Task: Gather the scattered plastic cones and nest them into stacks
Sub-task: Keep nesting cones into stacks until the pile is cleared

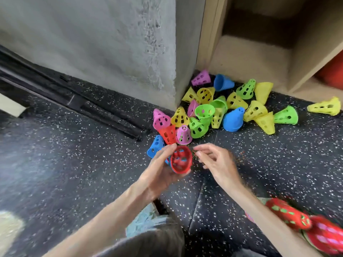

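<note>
Left hand: the left hand (163, 169) cups a small stack (180, 162), fingers and thumb curled round it; a red cone faces the camera mouth-first with blue showing behind it, so at least two cones are nested there.
Right hand: the right hand (216, 161) hovers just beside the stack's rim, fingers loosely bent, thumb and forefinger close together; it holds nothing that can be seen.
Done so far: a red stack (289, 213) with green showing through its holes lies by the right forearm at the lower right, next to another red one (326, 236) showing pink; both are blurred, so their counts cannot be told.
Pile: most cones remain loose in a pile (222, 108) on the floor (74, 164), at the corner of the wall (111, 43) and in front of the shelf (259, 52); yellow, green, blue, pink and purple, lying at all angles.
Nearest loose: a red cone (168, 133), a blue cone (155, 145) and a pink cone (183, 134) lie just beyond the hands.
Outlier: one yellow cone (324, 107) lies apart, far right.
Progress: judged early to middle; a few stacks begun, well over twenty cones seemingly left.
Left to do: pick up each loose cone, turn it to match, and slip it onto a stack.
Next, likely: the free right hand reaching for one of the nearest cones.
</note>
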